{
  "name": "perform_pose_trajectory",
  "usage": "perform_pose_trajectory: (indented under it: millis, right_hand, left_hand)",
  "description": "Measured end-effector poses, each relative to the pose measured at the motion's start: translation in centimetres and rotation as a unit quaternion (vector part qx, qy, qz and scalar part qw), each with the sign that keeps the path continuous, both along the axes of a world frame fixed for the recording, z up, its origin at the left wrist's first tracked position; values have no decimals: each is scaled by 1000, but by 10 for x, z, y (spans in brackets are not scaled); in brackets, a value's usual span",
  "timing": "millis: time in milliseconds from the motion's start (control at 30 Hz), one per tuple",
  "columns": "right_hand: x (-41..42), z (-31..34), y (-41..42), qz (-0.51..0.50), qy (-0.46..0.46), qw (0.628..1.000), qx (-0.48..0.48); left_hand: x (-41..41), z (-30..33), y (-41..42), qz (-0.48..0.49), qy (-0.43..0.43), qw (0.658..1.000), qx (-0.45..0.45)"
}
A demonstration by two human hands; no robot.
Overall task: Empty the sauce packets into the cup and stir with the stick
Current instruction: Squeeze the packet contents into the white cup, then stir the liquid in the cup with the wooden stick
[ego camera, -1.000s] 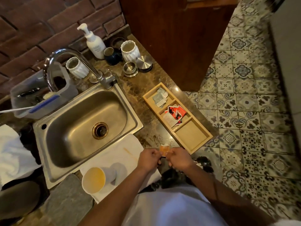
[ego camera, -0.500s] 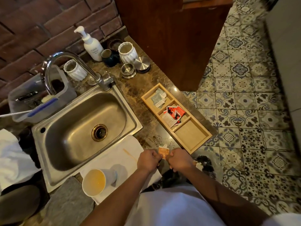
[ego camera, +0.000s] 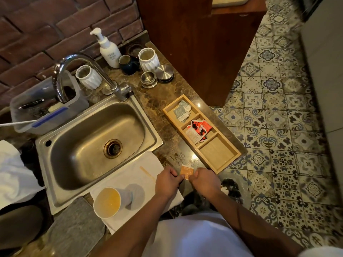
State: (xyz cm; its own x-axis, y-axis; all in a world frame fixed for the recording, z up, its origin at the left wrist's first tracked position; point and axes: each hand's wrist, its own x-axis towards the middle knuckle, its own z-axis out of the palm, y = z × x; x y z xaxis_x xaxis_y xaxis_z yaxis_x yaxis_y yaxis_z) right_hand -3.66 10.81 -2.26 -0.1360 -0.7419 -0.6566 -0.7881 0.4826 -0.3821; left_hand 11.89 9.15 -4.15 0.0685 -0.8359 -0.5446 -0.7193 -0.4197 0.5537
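An orange sauce packet (ego camera: pixel 187 171) is pinched between my left hand (ego camera: pixel 168 179) and my right hand (ego camera: pixel 204 179), just in front of the wooden tray's near end. Both hands grip its lower edge over the counter. A white paper cup (ego camera: pixel 107 202) with yellowish liquid inside stands on a white cloth (ego camera: pixel 133 175) to the left of my hands. A thin wooden stick (ego camera: pixel 147 172) lies flat on the same cloth, between the cup and my left hand. More packets lie in the wooden tray (ego camera: pixel 219 165): red and white ones (ego camera: pixel 199 129) in the middle compartment, grey ones (ego camera: pixel 181 111) in the far compartment.
A steel sink (ego camera: pixel 89 143) with a curved tap (ego camera: pixel 74 71) fills the left. Behind it stand a soap pump bottle (ego camera: pixel 108 49), white ribbed cups, a dark mug and small metal tins. A plastic tub (ego camera: pixel 46 106) sits far left. The counter edge drops to tiled floor on the right.
Both hands stay on the orange packet in almost the same place. The view has shifted slightly; nothing else on the counter has moved.
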Motion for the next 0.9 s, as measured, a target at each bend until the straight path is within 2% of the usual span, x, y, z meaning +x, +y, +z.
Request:
perform_pose_trajectory:
  millis: [133,300,433,633,700,900]
  right_hand:
    - [6,3,4,-38,-52,997,-43]
    - [36,17,-10,11,-76,993,-86]
    - [64,16,-25,63,-97,989,-87]
    - [103,20,-33,140,-53,986,-71]
    - [113,19,-32,158,-33,985,-65]
    - [132,16,-25,194,20,981,-23]
  left_hand:
    - [12,31,13,72,91,993,-36]
    - [54,87,33,144,167,971,-96]
    - [97,122,50,237,213,937,-140]
    - [165,126,79,383,232,877,-173]
    - [183,122,85,392,224,875,-176]
    - [219,94,96,364,170,909,-111]
